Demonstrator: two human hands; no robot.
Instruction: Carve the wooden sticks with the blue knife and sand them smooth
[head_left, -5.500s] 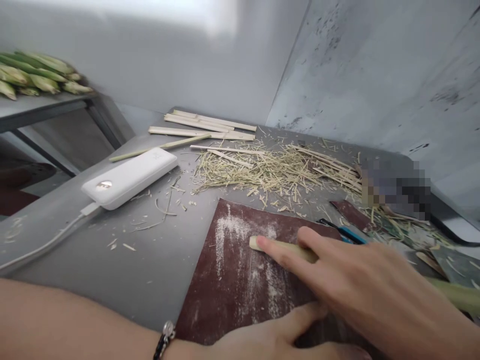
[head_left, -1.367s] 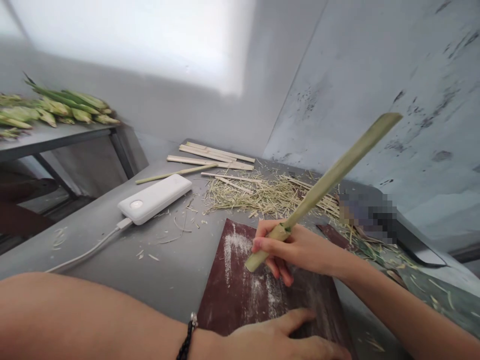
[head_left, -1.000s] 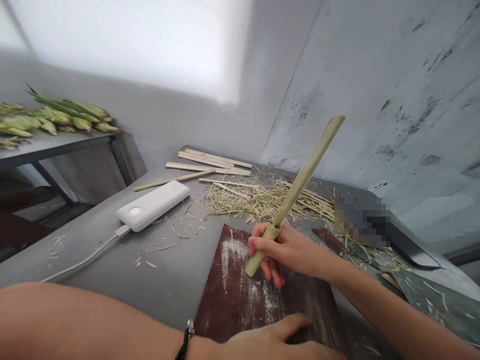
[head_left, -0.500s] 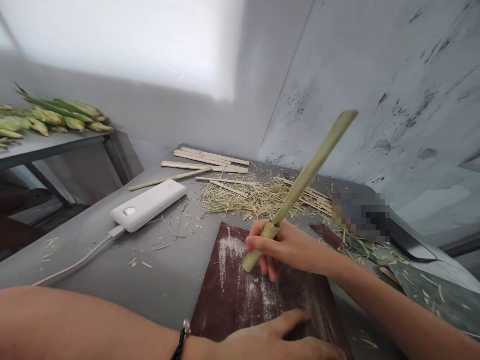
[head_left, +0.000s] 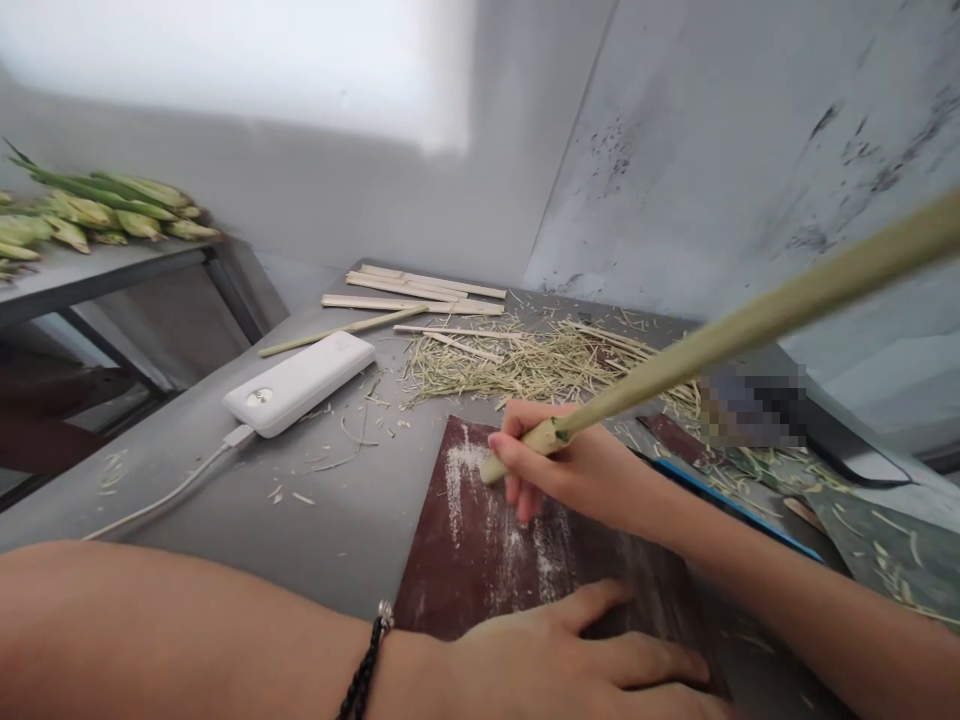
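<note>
On the grey surface [head_left: 337,540], your left hand [head_left: 574,665] lies open, fingers spread, on one maroon sheet [head_left: 442,580]. Above it, your right hand [head_left: 559,462] has its grip closed round one stick [head_left: 720,345], its long axis slanting from low left up rightward. One power bank [head_left: 300,382] lies left.

The stalk [head_left: 720,345] looks smooth and woody, the sheet [head_left: 472,555] matt

The green stalk [head_left: 712,350] runs out past the right edge. The left hand [head_left: 570,655], itself cut off below, covers part of the maroon sheet [head_left: 442,570]. The right forearm [head_left: 780,600] hides some of a blue-edged tool [head_left: 735,507]; a pixelated patch [head_left: 754,405] masks whatever lies there.
</note>
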